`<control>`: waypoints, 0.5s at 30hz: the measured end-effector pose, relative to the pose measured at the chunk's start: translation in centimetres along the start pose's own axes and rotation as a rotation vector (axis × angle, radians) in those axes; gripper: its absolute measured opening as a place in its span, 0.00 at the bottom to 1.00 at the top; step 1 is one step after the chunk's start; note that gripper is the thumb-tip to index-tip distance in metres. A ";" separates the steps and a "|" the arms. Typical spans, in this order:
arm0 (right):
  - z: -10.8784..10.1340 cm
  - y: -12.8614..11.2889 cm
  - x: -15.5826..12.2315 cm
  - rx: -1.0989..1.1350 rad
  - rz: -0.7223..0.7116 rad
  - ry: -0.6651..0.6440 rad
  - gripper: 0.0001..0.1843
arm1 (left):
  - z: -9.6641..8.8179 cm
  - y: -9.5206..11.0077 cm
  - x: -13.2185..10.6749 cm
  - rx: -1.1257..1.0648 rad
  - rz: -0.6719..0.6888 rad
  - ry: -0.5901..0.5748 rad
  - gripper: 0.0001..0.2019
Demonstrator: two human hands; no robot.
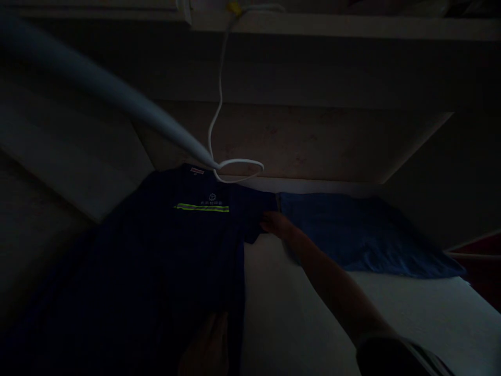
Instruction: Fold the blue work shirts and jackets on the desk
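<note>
A dark navy work shirt [203,240] lies spread out, its front upward, with a yellow-green reflective stripe and a small printed logo on the chest. At the hem of its short right-side sleeve is my right hand [276,223], arm stretched far forward, fingers closed on the cloth. My left hand [207,344] rests low on the body of the shirt, fingers extended and flat. Deep shadow hides much of the shirt's lower part and left side.
A blue cloth [352,230] lies beside the sleeve on the pale surface [297,308]. Overhead, a light-coloured pole [129,99] slants in from the upper left. A white cord [220,89] hangs in a loop from the shelf edge [332,26] above.
</note>
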State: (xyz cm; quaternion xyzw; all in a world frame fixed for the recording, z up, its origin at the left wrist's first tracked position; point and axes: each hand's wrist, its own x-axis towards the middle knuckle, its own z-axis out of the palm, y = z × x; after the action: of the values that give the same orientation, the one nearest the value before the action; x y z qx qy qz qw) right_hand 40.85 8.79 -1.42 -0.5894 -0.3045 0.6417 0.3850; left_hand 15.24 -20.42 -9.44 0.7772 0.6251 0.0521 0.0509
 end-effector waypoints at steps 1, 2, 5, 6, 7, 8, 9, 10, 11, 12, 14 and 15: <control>0.5 -0.3 0.6 -0.009 0.006 0.001 0.04 | 0.3 -0.4 -0.2 -0.014 -0.021 -0.001 0.24; 0.9 -0.5 1.2 -0.021 0.015 0.003 0.05 | 0.6 -0.7 -0.4 -0.022 -0.042 0.008 0.24; 1.7 -0.7 2.4 -0.088 0.042 0.020 0.11 | 0.7 -1.1 -0.5 -0.064 -0.020 0.026 0.23; 1.9 -0.6 2.7 -0.114 0.039 0.027 0.12 | 0.4 -1.0 -0.4 -0.087 -0.014 0.029 0.22; 2.1 -0.6 3.0 -0.136 0.025 0.035 0.13 | 0.0 -0.8 -0.2 -0.112 -0.015 0.031 0.21; 2.3 -0.5 3.2 -0.154 -0.001 0.046 0.12 | -0.6 -0.5 0.1 -0.137 -0.017 0.035 0.21; 2.6 -0.4 3.4 -0.167 -0.037 0.063 0.11 | -1.2 -0.2 0.4 -0.161 -0.013 0.037 0.20; 2.7 -0.3 3.5 -0.175 -0.079 0.081 0.09 | -2.0 0.1 0.7 -0.181 -0.014 0.040 0.20; 2.9 -0.3 3.5 -0.178 -0.124 0.098 0.07 | -2.7 0.5 1.0 -0.198 -0.011 0.041 0.20; 2.9 -0.4 3.5 -0.178 -0.172 0.114 0.06 | -3.4 0.9 1.3 -0.216 -0.001 0.034 0.20; 2.7 -0.9 3.1 -0.172 -0.265 0.136 0.08 | -4.8 1.8 1.8 -0.257 0.004 -0.001 0.19; 2.4 -1.4 2.8 -0.167 -0.310 0.146 0.11 | -5.4 2.4 2.0 -0.281 0.006 -0.028 0.19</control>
State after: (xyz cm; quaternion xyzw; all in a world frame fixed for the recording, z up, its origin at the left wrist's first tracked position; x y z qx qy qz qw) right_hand 38.67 12.10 -1.41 -0.6104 -0.4150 0.5026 0.4501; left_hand 17.21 -18.90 -3.71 0.7648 0.6086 0.1286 0.1678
